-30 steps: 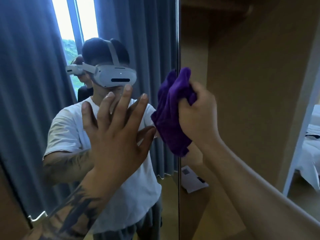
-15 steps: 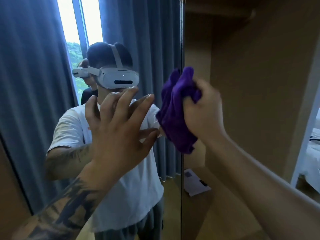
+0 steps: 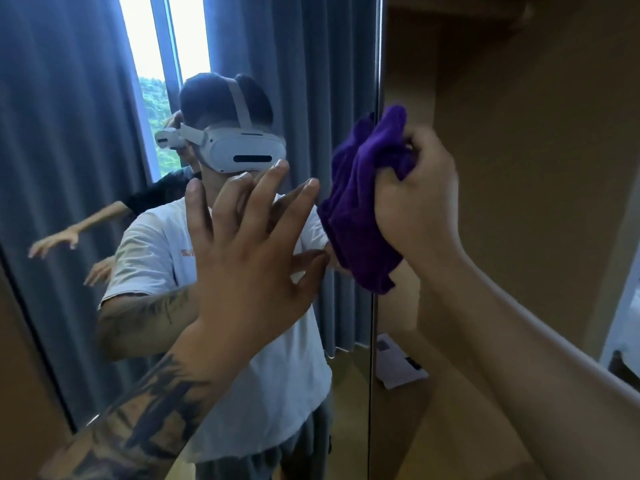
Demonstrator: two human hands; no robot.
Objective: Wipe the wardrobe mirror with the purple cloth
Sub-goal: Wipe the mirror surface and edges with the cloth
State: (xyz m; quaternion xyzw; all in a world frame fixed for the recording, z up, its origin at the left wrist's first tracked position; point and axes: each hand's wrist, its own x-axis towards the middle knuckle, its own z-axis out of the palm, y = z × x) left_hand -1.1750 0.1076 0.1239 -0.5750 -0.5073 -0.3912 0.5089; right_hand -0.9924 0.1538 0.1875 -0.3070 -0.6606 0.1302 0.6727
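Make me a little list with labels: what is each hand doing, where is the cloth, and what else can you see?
left hand: left hand is open, with fingers spread, flat against the tall wardrobe mirror
right hand: right hand grips the bunched purple cloth
cloth place: at the mirror's right edge, against the glass
in the mirror: grey curtains and a bright window
beside the mirror: brown wooden wardrobe inside, with a white paper sheet low down

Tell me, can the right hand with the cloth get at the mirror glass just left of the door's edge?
Probably yes. The right hand grips the purple cloth right at the mirror edge, and the glass beside it is bare. Lower down, the left hand, spread on the glass, would block the sweep.
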